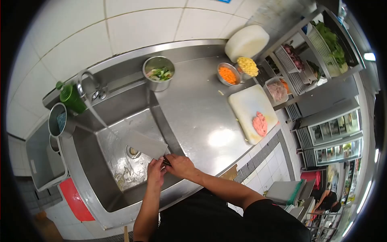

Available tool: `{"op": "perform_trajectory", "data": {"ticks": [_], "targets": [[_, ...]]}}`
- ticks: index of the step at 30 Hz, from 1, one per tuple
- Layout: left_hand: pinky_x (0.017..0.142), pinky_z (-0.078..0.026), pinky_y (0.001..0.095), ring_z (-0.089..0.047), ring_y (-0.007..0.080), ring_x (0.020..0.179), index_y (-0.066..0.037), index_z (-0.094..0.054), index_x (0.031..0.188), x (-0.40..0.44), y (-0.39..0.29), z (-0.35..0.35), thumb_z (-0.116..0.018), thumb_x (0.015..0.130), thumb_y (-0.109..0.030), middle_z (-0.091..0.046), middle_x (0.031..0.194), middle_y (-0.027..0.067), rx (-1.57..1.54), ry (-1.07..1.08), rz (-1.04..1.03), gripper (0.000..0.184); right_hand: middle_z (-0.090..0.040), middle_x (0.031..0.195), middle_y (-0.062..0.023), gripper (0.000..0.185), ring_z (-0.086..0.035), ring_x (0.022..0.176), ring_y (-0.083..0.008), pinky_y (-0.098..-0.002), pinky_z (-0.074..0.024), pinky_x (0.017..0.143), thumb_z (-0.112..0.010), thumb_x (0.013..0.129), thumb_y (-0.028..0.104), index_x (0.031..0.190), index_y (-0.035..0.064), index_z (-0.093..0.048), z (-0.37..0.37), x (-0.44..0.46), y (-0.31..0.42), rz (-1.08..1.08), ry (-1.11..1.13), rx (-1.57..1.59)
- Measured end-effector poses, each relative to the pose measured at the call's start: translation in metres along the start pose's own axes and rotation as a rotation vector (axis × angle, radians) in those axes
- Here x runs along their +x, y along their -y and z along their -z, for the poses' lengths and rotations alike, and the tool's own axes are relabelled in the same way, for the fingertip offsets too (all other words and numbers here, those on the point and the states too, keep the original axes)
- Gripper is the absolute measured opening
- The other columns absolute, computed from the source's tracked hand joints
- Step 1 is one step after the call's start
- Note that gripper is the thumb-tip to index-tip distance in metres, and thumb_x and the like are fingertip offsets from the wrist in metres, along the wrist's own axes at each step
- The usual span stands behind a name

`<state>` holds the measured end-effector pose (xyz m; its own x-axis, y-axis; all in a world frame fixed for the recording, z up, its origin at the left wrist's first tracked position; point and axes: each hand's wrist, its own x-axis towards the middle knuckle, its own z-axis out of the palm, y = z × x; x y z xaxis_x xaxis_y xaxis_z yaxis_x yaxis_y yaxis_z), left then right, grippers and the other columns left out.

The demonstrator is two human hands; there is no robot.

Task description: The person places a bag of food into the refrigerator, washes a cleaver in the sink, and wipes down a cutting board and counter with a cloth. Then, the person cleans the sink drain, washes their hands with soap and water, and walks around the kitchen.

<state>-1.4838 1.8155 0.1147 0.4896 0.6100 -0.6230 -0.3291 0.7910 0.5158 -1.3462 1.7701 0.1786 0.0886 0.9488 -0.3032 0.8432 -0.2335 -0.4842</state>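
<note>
Our cleaver (pixel 146 145) is over the sink (pixel 98 169). Our right hand (pixel 180 165) squeezes its dark handle (pixel 166 161); we can't tell if our left hand (pixel 155 171) pinches it too. It looks stiff, heavy and maybe slippery, so we should grab the handle.

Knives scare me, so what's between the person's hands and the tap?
The wide cleaver blade, over the sink, then the water running from the tap. The head view shows it.
</note>
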Motion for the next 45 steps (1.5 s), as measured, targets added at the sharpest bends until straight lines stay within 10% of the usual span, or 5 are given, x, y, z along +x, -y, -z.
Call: {"op": "perform_trajectory", "data": {"ticks": [11,15,18,35,45], "targets": [[0.068,-0.049,0.0247,-0.06,0.0129,0.076,-0.006,-0.061,0.108,0.025,0.032,-0.073,-0.058,0.094,-0.024,-0.063,0.088,0.003,0.264,-0.123,-0.178,0.024,-0.067,0.095,-0.0156,0.038,-0.064,0.087,-0.0348,-0.0432,-0.0511,0.075,-0.058,0.089,0.042,0.107,0.0087,-0.061,0.126,-0.059,-0.174,-0.147,-0.257,0.214],[0.1,-0.037,0.0376,-0.043,0.0299,0.121,-0.003,-0.057,0.119,0.048,0.084,-0.133,-0.06,0.088,-0.013,-0.046,0.129,0.0163,1.018,-0.415,-0.807,0.033,-0.067,0.093,-0.0164,0.037,-0.065,0.085,-0.035,-0.0428,-0.0511,0.074,-0.06,0.088,0.041,0.106,0.0082,-0.061,0.161,-0.082,-0.261,-0.167,-0.313,0.263],[0.104,-0.027,0.055,-0.028,0.0462,0.129,-0.009,-0.054,0.125,0.062,0.114,-0.191,-0.062,0.085,-0.029,-0.033,0.142,0.0181,1.521,-0.675,-0.786,0.045,-0.067,0.093,-0.0155,0.034,-0.065,0.083,-0.0347,-0.0423,-0.0513,0.073,-0.063,0.086,0.037,0.103,0.0071,-0.062,0.187,-0.093,-0.317,-0.156,-0.429,0.24],[0.105,-0.026,0.0567,-0.028,0.0476,0.13,-0.015,-0.05,0.128,0.08,0.131,-0.218,-0.058,0.086,-0.036,-0.035,0.142,0.0146,1.753,-0.938,-0.715,0.048,-0.058,0.106,-0.0069,0.038,-0.063,0.092,-0.0285,-0.0393,-0.0506,0.081,-0.065,0.084,0.04,0.107,0.0096,-0.064,0.322,0.097,-0.443,-0.012,-0.437,-0.111],[0.104,-0.028,0.0562,-0.03,0.0451,0.129,-0.015,-0.048,0.127,0.083,0.132,-0.214,-0.057,0.086,-0.036,-0.037,0.141,0.014,1.782,-0.936,-0.739,0.047,-0.058,0.119,-0.0103,0.045,-0.059,0.103,-0.0265,-0.0359,-0.0491,0.085,-0.073,0.075,0.034,0.112,0.0101,-0.065,0.309,-0.102,-0.488,-0.234,-0.423,0.065]]}}
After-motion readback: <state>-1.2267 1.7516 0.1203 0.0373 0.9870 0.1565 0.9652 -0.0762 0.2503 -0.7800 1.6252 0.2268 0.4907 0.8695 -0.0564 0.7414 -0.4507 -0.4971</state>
